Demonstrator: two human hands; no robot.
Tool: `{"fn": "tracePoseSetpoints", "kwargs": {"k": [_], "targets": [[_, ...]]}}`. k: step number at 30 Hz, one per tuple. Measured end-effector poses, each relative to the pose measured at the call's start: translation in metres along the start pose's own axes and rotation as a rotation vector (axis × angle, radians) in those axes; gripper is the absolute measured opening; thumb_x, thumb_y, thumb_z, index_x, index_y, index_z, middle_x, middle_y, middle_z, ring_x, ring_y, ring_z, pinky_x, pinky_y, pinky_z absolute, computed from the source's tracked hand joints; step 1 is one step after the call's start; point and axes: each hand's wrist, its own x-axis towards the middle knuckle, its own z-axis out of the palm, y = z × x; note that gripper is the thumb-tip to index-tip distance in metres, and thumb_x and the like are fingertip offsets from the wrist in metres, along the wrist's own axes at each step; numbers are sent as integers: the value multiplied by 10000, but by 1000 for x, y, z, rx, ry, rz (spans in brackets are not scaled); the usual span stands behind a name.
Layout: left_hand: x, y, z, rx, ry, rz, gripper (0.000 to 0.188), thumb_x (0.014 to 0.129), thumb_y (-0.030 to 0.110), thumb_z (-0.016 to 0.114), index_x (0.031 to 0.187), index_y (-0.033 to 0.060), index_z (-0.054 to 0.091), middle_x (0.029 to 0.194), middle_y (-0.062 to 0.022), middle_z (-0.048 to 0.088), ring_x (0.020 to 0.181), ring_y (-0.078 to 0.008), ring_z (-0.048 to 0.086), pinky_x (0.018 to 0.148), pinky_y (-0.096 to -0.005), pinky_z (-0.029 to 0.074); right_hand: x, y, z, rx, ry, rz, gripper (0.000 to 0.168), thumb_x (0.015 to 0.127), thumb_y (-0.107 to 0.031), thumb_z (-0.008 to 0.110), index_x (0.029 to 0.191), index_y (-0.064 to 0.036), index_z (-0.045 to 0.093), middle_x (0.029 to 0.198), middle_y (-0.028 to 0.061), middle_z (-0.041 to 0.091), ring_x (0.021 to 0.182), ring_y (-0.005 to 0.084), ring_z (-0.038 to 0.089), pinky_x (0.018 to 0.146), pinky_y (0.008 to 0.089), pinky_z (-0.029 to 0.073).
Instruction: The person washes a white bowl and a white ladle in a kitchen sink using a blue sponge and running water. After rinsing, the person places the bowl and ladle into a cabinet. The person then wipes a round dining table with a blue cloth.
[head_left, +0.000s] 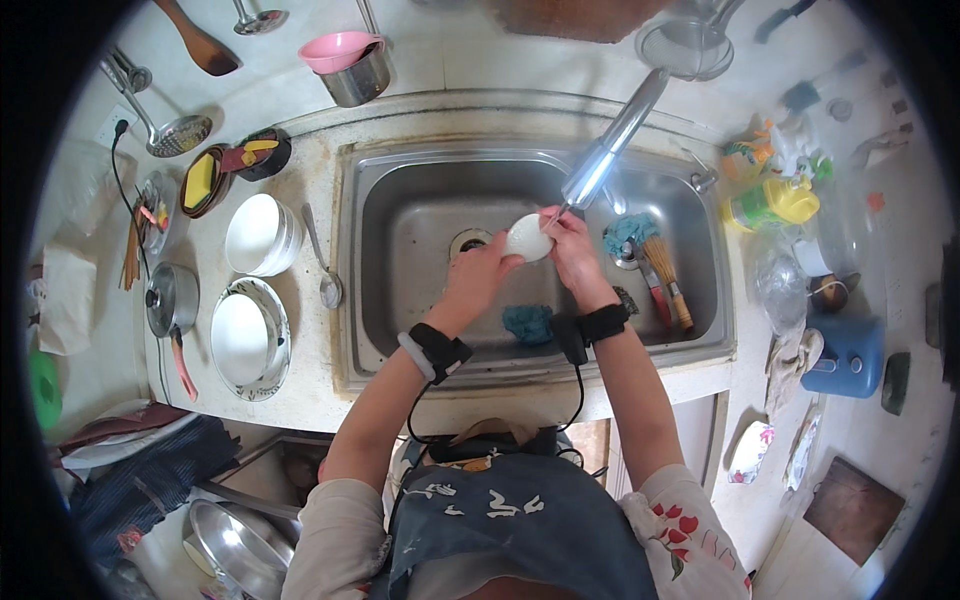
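Observation:
Over the stainless steel sink (427, 180), both hands grip a small white dish (527, 238) below the faucet (611, 154). My left hand (478, 276) has its left edge and my right hand (576, 253) its right edge. A thin stream of water appears to run down by the right fingers. Beneath the hands, a teal cloth (527, 324) lies on the sink floor. In the right basin are a second teal cloth (631, 230), a bamboo-type brush (664, 270) and a red-handled tool (655, 294), its head partly hidden. A dark scouring pad (625, 300) shows beside my right wrist.
Left on the counter are stacked white bowls (259, 234), a patterned plate (279, 352) under a white bowl (238, 337), a metal spoon (324, 259) and a lidded saucepan (172, 300). At right stand a yellow bottle (772, 204) and a blue container (847, 356).

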Motion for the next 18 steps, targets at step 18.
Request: {"fn": "tracePoseSetpoints", "kwargs": {"k": [18], "targets": [[-1, -2, -27, -848, -538, -401, 331, 984, 377, 381, 1083, 117, 561, 614, 1, 440, 432, -81, 370, 388, -243, 288, -15, -20, 18, -1002, 95, -488, 238, 917, -219, 517, 820, -6, 559, 604, 104, 566, 507, 155, 568, 455, 303, 429]]}}
